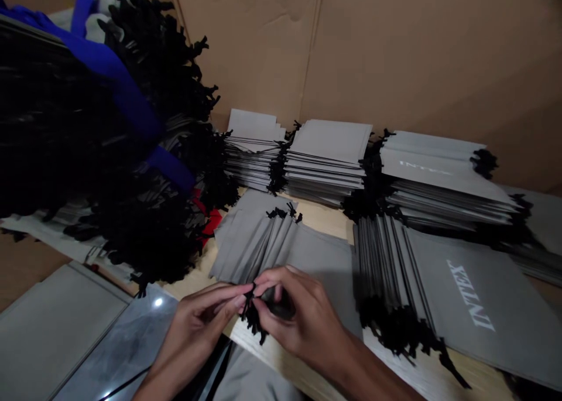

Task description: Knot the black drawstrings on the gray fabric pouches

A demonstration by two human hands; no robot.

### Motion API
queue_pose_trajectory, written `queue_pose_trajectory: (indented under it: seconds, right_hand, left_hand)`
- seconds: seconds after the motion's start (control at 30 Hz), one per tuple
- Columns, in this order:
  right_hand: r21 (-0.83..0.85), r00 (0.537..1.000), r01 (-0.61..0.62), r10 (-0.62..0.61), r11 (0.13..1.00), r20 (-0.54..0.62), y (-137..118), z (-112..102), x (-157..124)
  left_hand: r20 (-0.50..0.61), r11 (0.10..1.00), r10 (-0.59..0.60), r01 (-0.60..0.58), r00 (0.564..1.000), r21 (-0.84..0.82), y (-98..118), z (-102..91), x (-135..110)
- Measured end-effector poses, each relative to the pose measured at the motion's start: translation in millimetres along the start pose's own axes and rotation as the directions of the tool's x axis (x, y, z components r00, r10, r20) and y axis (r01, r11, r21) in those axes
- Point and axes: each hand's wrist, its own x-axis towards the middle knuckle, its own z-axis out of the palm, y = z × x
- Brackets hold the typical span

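Note:
Both hands meet at the near end of a fanned row of grey fabric pouches [263, 243]. Thumb and fingers of my left hand [206, 316] pinch a black drawstring [249, 313] at that end. My right hand [298, 310] closes its thumb and index finger on the same black cord, just beside the left fingertips. More knotted black cord ends hang below the fingers. Part of the pouches' near edge is hidden behind my hands. Another fanned row of grey pouches [465, 307], printed INTEX, lies to the right with its black cords toward me.
Behind stand stacks of grey pouches [325, 167], one printed INTEX [439, 167], against a cardboard wall [395, 55]. At left rises a large pile of black-corded bundles [144, 213] tied with blue strap [127, 99]. A wooden surface [325, 216] lies underneath.

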Motion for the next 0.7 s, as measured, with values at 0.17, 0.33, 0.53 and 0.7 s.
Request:
queue_pose_trajectory:
  seconds: [0.17,0.33,0.53,0.7]
  right_hand:
    - [0.013,1.000,-0.008,0.008,1.000,-0.004,0.3,0.2,0.7]
    - [-0.032,1.000,0.004,-0.004,0.999,-0.003,1.4,2.7,-1.0]
    - [-0.046,0.999,0.041,-0.042,0.998,-0.016,3.7,4.9,-3.1]
    - [-0.087,0.997,0.070,-0.067,0.994,0.039,6.1,6.3,-4.1]
  left_hand:
    - [-0.041,0.996,0.066,-0.063,0.997,0.064,-6.0,1.2,-2.4]
    - [-0.057,0.996,0.085,-0.083,0.995,0.036,-9.3,2.4,-3.2]
    - [-0.084,0.993,0.103,-0.098,0.991,0.058,-6.4,4.5,-4.6]
    - [-0.094,0.983,0.158,-0.148,0.983,0.106,-4.5,3.2,-5.4]
